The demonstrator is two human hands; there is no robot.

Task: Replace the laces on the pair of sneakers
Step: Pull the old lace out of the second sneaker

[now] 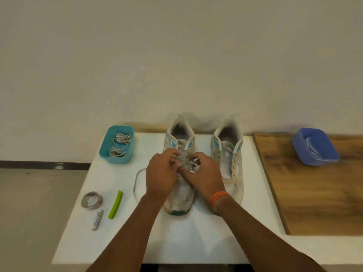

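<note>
Both forearms reach in over the white bench (176, 242). At far left lie a grey tape roll (92, 199), a small silver tube (97, 219) and a green plastic clip (115, 204); behind them sits a teal plastic tub (110, 154) of old laces. Next, the left hand (162, 173) and the right hand (204, 176) (orange band at the wrist) pinch a white lace (137, 183) at the eyelets of the left white sneaker (179, 193). Its unlaced mate (231, 154) stands just beside, and a blue tub (322, 154) sits far right.
</note>
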